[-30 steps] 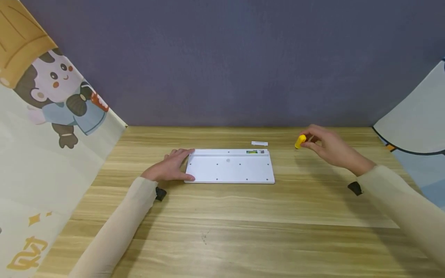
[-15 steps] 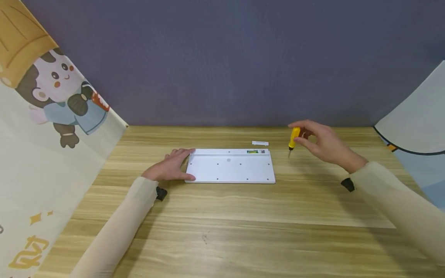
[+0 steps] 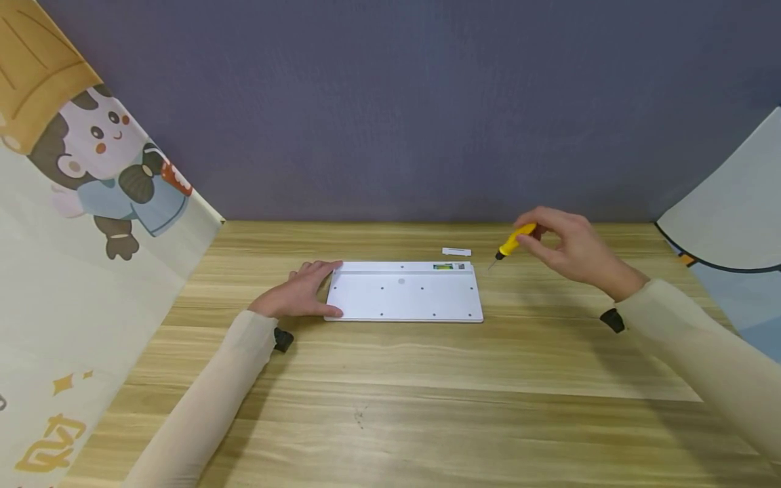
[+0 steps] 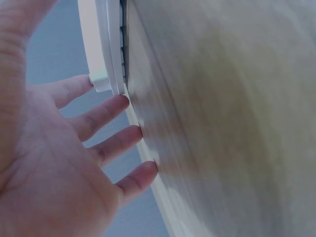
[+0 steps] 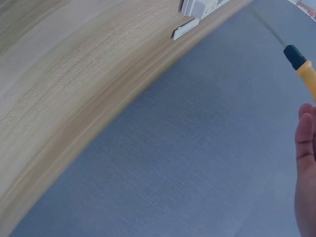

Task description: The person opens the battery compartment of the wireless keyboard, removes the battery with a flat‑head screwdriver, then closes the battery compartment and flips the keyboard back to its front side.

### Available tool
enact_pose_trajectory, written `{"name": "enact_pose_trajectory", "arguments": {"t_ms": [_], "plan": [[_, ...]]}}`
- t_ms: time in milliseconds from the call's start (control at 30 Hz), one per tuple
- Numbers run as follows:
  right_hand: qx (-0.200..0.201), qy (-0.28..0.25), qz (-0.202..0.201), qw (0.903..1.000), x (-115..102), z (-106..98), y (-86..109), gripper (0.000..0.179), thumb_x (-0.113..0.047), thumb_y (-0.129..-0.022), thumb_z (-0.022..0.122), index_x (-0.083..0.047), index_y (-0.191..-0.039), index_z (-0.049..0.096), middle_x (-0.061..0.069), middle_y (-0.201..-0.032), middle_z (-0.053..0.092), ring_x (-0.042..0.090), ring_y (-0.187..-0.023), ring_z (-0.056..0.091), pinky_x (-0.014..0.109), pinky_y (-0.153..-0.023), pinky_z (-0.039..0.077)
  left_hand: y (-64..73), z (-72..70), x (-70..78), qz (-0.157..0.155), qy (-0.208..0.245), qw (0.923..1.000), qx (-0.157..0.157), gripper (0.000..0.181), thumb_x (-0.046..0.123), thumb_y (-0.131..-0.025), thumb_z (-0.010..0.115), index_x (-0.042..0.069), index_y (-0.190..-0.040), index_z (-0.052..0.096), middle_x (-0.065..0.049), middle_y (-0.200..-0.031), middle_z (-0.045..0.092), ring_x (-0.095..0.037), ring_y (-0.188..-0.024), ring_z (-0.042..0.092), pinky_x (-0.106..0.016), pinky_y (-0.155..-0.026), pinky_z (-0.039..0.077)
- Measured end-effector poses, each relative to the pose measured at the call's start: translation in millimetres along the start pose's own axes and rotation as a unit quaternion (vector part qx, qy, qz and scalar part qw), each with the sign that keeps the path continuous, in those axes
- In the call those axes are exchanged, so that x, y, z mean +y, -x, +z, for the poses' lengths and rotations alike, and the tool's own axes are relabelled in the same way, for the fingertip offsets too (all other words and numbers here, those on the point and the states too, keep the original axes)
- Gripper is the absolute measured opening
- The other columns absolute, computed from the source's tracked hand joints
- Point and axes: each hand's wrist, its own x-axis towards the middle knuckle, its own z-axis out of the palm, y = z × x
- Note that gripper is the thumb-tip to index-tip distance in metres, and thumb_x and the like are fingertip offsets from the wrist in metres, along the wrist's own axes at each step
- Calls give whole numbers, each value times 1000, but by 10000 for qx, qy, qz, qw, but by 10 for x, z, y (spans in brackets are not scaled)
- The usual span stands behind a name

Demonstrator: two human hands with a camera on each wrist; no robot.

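Note:
A white keyboard (image 3: 366, 295) lies face down on the table; its keys show along the underside in the left wrist view. My left hand (image 3: 299, 293) rests at its left end, thumb on the near corner and index finger at the far one, fingers fairly straight. Near the far right corner an uncovered compartment holds a battery (image 3: 443, 267) with a green and yellow wrapper. My right hand (image 3: 573, 251) pinches the yellow handle of a screwdriver (image 3: 516, 240), whose thin shaft tilts down and left, its tip to the right of the keyboard. Behind the keyboard lies the small white battery cover (image 3: 456, 251).
The wood-grain table (image 3: 427, 393) ends at a dark blue-grey backdrop (image 3: 390, 108) just behind the cover. Pale panels with cartoon prints (image 3: 116, 156) flank the table at left and right.
The right hand has brought the screwdriver left and turned it from handle-end view, through nearly upright, to slanting toward the keyboard. The left hand and keyboard keep their place.

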Motion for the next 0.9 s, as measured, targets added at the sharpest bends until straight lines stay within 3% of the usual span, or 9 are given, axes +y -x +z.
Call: {"name": "enact_pose_trajectory", "arguments": {"t_ms": [167,700,900], "plan": [[147,26,-150,9998,-26,5,-37,21,1,-80,73,-13,-94,66,-8,-87,62,2,-73,53,20,-63,44,-1,9,-9,1,4,10000,27,107,60,-68,76,12,-150,26,-16,-145,33,-37,-133,25,-65,-102,13],[9,163,216,9996,1,191,-95,14,-5,-85,70,-13,-95,66,-4,-90,64,8,-74,58,16,-61,45,-13,26,-34,14,0,10000,41,107,61,-68,75,13,-150,26,-16,-145,34,-38,-133,24,-65,-102,14],[-93,26,346,9994,67,332,-120,12,-7,-85,70,-13,-95,66,-4,-91,65,9,-76,59,27,-61,50,-20,24,-28,1,21,10000,34,109,63,-67,75,13,-150,25,-15,-146,32,-38,-134,22,-66,-102,12]]}}
